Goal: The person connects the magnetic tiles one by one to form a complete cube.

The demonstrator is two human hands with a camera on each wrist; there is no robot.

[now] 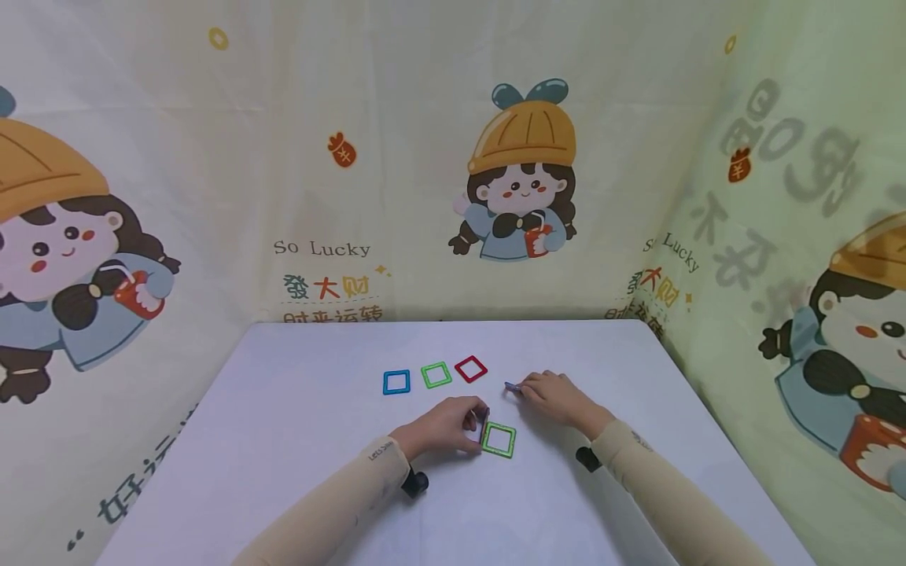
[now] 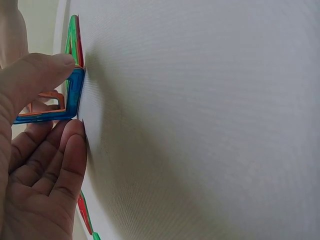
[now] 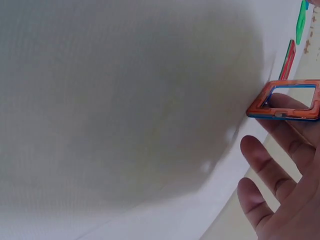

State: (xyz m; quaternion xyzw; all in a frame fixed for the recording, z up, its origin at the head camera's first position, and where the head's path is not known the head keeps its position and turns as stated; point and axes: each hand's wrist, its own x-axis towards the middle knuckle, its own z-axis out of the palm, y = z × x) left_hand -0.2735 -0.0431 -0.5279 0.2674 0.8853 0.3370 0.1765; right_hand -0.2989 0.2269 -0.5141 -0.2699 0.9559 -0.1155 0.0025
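Note:
Near the middle of the table, my left hand [image 1: 446,424] holds a square magnetic tile frame [image 1: 484,428] on edge, blue on one side and orange on the other. In the left wrist view the thumb presses this blue tile [image 2: 76,95] from above. It stands along the left side of a green square tile [image 1: 499,440] that lies flat. Farther back and to the right, my right hand [image 1: 559,397] grips another square tile [image 3: 260,107], orange on one face and blue on the other, raised on edge. Its lower fingers are spread apart, off the tile.
Beyond the hands, a blue square tile [image 1: 396,383], a green one [image 1: 436,375] and a red one [image 1: 470,369] lie flat in a loose row. The white table [image 1: 297,440] meets a printed cloth backdrop [image 1: 410,196] at the back.

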